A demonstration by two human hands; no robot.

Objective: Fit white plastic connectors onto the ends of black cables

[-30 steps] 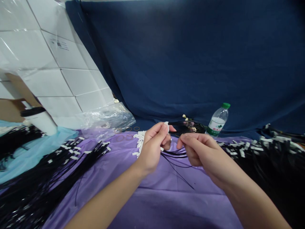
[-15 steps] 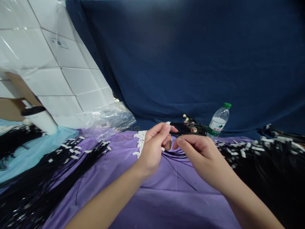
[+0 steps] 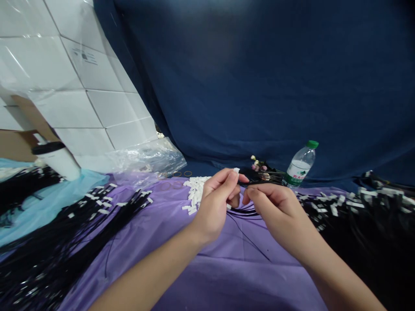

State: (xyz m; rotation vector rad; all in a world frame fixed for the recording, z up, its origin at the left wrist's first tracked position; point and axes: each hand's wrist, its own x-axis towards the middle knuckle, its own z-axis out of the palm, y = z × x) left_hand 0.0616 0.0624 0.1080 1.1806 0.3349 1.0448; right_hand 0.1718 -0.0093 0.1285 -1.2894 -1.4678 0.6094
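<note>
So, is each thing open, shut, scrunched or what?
Left hand: pinching small white tag
Right hand: fingers curled, hold unclear
Clear plastic green-capped bottle: closed
Tall white black-lidded cup: covered
Clear plastic sheeting: crumpled
Dark blue fabric: hanging
Purple cloth: wrinkled
Thin black cords, left side: heaped

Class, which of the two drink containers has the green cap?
The clear bottle, just beyond the right hand; the other, the white cup at far left, wears a black lid.

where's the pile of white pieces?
Head view, slightly left of centre: the pile of white pieces lies on the purple cloth, left of and partly behind the left hand.
</note>
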